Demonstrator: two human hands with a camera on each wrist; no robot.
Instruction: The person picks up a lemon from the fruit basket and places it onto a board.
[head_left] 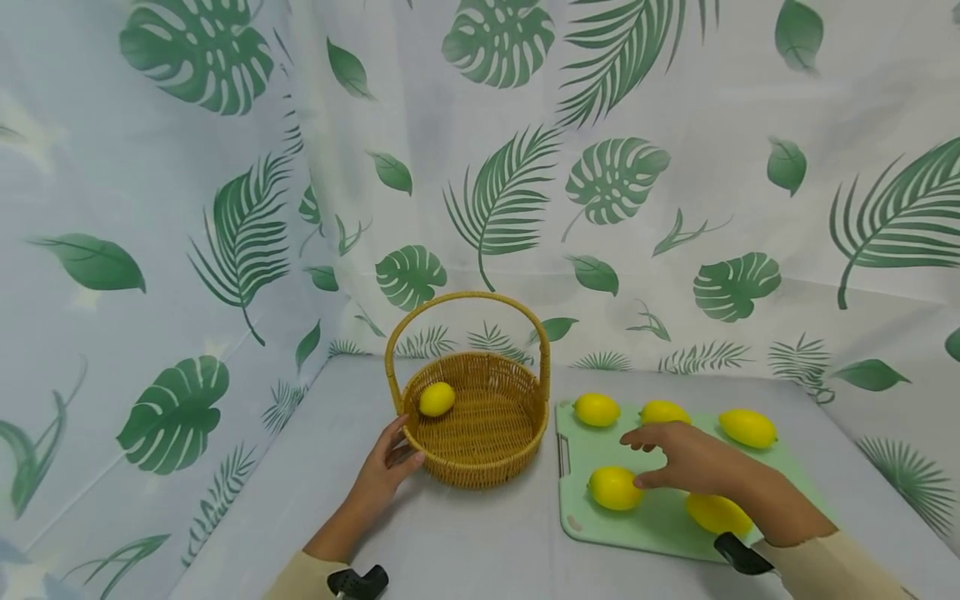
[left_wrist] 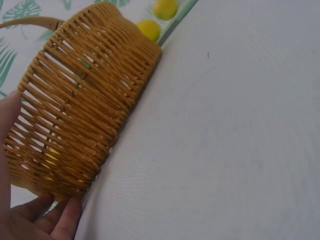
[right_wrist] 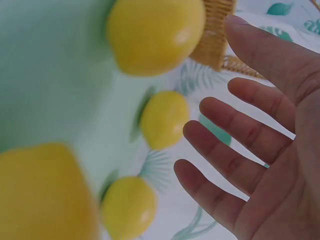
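Observation:
A round wicker basket (head_left: 480,467) with a tall arched handle stands on the table, one lemon (head_left: 437,400) inside it at the left. My left hand (head_left: 382,471) holds the basket's left side, thumb toward the front and fingers around the curve; in the left wrist view its fingertips (left_wrist: 65,220) touch the weave. My right hand (head_left: 693,458) hovers over a green cutting board (head_left: 660,533), fingers apart and holding nothing. Its thumb is nearest the front-left lemon (head_left: 613,488); whether they touch, I cannot tell. In the right wrist view that lemon (right_wrist: 156,35) lies beside the thumb tip.
More lemons lie on the board: one at back left (head_left: 596,409), one at back middle (head_left: 662,411), one at back right (head_left: 748,427), and one at front right (head_left: 718,514), partly behind my right hand. A leaf-printed curtain (head_left: 510,250) closes off the table's back and left.

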